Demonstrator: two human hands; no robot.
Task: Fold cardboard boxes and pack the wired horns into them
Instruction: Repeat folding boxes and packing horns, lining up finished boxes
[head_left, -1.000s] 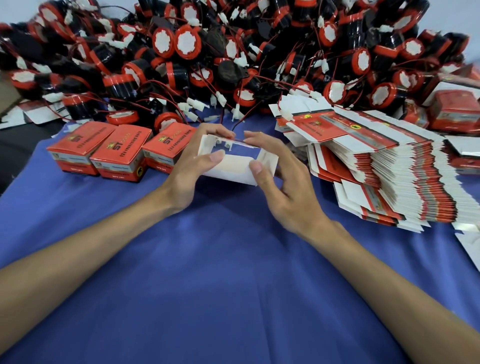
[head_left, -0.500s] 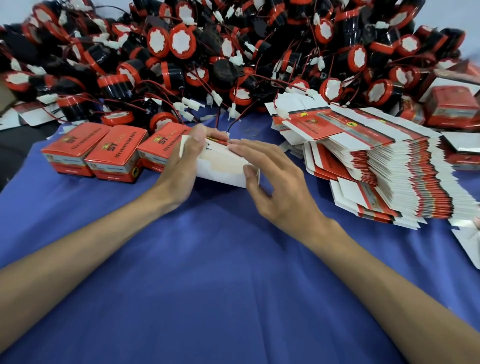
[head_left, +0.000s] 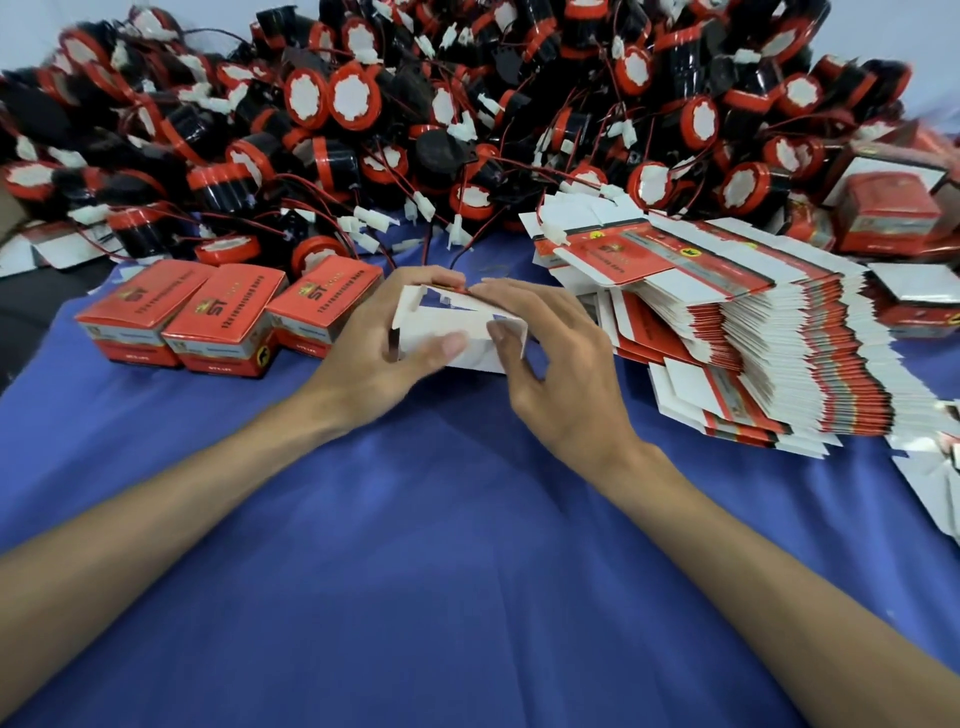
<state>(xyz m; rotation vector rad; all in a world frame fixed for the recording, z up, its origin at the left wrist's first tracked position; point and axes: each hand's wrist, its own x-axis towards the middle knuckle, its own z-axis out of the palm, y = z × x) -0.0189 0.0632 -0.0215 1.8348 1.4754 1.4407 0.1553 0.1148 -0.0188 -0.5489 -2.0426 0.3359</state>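
While the half-formed cardboard box sits low over the blue-covered desk, both hands grip it from either side. The left hand curls its fingers over the far edge and lays its thumb flat on the white near panel. The right hand rests its fingers along the top edge and presses its thumb against a white flap at the box's right end. The box shows its white inside, open towards the camera. Three closed red boxes stand in a row just to the left. A fanned stack of flat box blanks lies to the right. Behind everything, a large heap of wired horns, black with red rims, crosses the back of the desk.
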